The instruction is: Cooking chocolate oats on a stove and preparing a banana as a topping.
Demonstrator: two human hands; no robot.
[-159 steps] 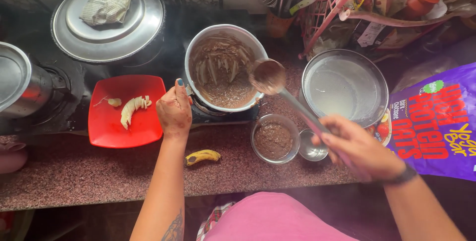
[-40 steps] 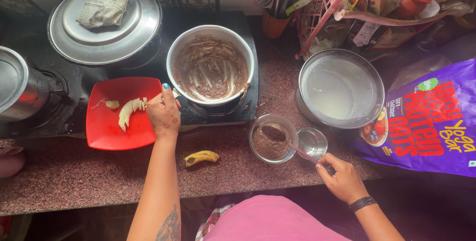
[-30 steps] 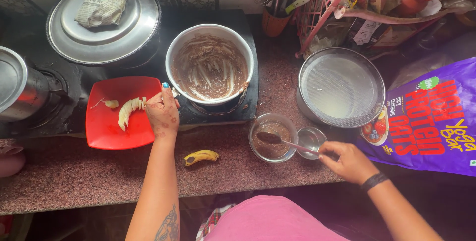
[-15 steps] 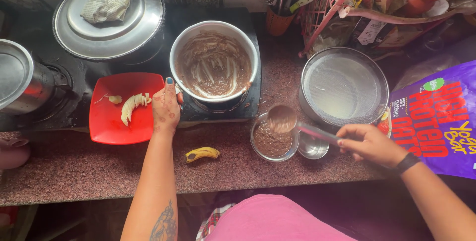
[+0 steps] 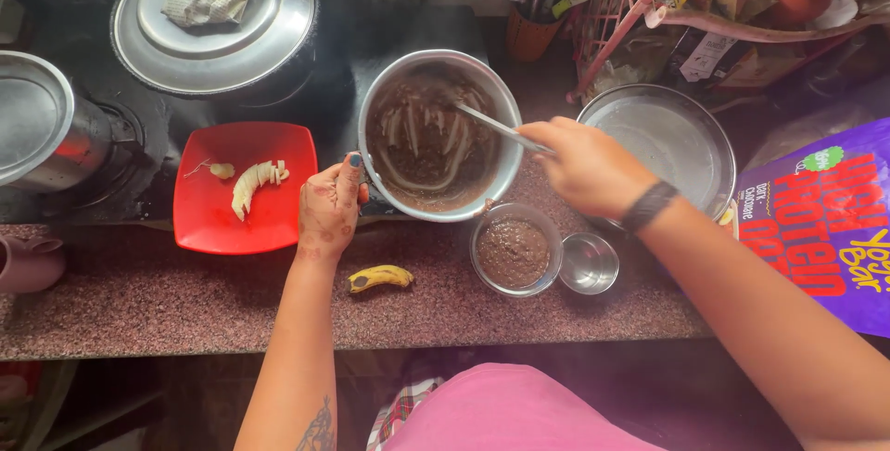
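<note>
A steel pot (image 5: pixel 501 173) of brown mixture with pale banana slices stands on the dark stove. My left hand (image 5: pixel 329 210) grips the pot's near-left rim. My right hand (image 5: pixel 589 168) holds a metal ladle (image 5: pixel 496 127) by its handle, its bowl sunk in the mixture. Just in front of the pot stands a glass bowl (image 5: pixel 514 252) of brown batter, with a small steel cup (image 5: pixel 589 264) beside it. A red square plate (image 5: pixel 243 187) left of the pot carries a few banana pieces.
A banana end (image 5: pixel 380 277) lies on the speckled counter. A wide steel bowl (image 5: pixel 663 140) stands right of the pot, a purple bag (image 5: pixel 830 228) beyond it. A covered steel vessel (image 5: pixel 218 29) with a paper bundle sits at the back left, another steel pot (image 5: pixel 37 127) at far left.
My right hand has lifted the ladle from the glass bowl and carried it up-left into the steel pot. My left hand stays on the pot's rim.
</note>
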